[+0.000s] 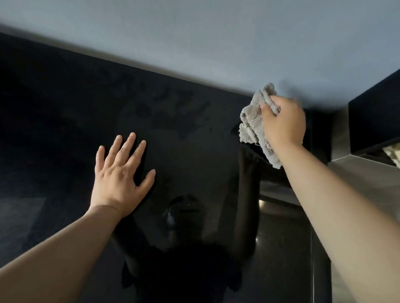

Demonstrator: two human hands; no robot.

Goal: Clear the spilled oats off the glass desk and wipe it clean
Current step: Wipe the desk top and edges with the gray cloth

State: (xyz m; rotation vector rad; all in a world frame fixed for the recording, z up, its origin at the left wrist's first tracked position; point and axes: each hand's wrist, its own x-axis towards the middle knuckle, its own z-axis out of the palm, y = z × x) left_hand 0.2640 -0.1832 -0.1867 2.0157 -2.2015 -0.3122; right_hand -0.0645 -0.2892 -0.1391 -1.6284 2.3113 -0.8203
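Our two bare forearms reach in from the bottom corners, the left forearm [50, 261] low over the dark glass and the right forearm [348, 213] stretched further out. We lay our left hand [120, 175] flat on the black glass desk [55, 116], palm down, with all four fingers straight and fanned apart and the thumb splayed to the right. It holds nothing and only rests on the surface, about mid-desk.

Our right hand [283, 122] is at the far right corner of the desk, close to the grey wall [212, 36]. Its fingers are curled over and clamped on a crumpled grey cloth [250, 126], with the thumb tucked into the folds. The cloth bunches out to the left of the knuckles and a tail of it hangs below the wrist. This hand is slightly blurred, and we cannot tell whether the cloth is pressed onto the glass or just above it.

Faint dull smears [165, 107] show on the glass between our hands, toward the wall. Beyond the desk's right edge stands a black cabinet [381, 120], with a patterned fabric [398, 156] under it.
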